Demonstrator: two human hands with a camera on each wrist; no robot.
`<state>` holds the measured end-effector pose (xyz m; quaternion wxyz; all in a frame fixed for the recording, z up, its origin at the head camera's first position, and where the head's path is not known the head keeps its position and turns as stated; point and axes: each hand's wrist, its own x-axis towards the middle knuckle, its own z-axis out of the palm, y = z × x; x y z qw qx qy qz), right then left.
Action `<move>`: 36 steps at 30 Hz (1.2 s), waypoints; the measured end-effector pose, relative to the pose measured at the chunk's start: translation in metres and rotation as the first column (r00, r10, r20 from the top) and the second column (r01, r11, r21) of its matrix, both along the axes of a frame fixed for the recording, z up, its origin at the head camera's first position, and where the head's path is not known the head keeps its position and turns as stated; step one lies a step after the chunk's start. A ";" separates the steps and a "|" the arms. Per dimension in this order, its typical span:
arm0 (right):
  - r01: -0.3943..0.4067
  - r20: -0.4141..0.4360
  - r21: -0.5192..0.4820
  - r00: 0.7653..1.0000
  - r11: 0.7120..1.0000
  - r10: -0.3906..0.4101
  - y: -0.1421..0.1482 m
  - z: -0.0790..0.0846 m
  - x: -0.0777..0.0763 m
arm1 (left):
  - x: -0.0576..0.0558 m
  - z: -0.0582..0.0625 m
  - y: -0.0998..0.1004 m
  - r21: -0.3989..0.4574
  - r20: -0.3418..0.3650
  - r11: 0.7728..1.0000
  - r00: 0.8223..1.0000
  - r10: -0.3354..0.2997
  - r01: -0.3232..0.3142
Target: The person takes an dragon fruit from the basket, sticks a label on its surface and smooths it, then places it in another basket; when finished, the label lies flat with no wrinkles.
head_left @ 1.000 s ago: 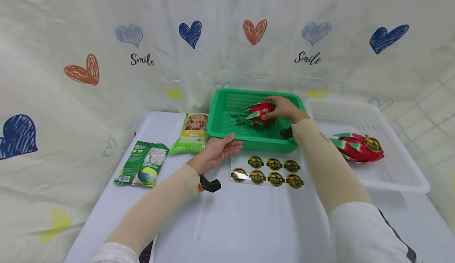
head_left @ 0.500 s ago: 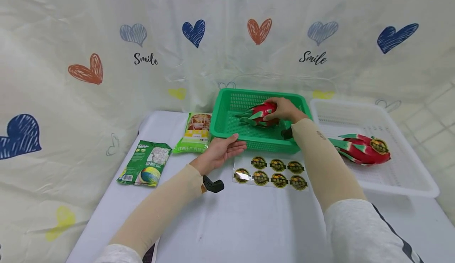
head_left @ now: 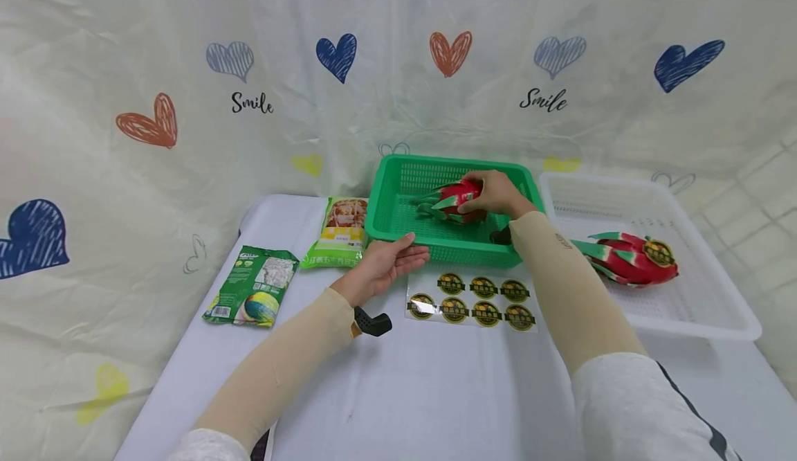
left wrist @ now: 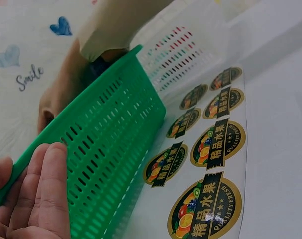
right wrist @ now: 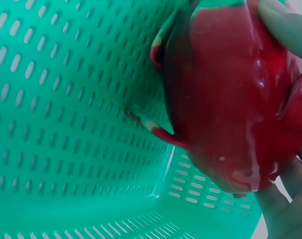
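My right hand (head_left: 498,192) grips a red dragon fruit (head_left: 450,201) with green scale tips inside a green perforated basket (head_left: 445,253). In the right wrist view the fruit (right wrist: 225,94) fills much of the frame, with thumb and fingers around its right side; the basket's slotted wall and floor show beside it. My left hand (head_left: 389,261) lies against the outside of the basket's front left corner, fingers straight, palm side showing and thumb near the rim. In front of the basket lies a clear sheet of round black-and-gold stickers (head_left: 486,302).
At the right stands a white perforated basket (head_left: 691,326) holding another dragon fruit (head_left: 629,260) with a round sticker on it. Left of the green basket lie a bag with a food picture (head_left: 342,229) and a green packet (head_left: 252,286). A curtain with hearts (head_left: 336,57) hangs behind the table.
The whole view shifts slightly sideways. Both hands keep their places, the right on the dragon fruit and the left at the basket corner.
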<state>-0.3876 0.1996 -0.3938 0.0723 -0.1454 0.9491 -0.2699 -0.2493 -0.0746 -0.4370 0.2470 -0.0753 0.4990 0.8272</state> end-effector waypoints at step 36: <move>0.097 -0.078 -0.169 0.991 0.981 -0.111 0.043 0.083 0.135 | -0.004 -0.001 0.004 0.006 0.019 1.000 1.000 0.016 -0.016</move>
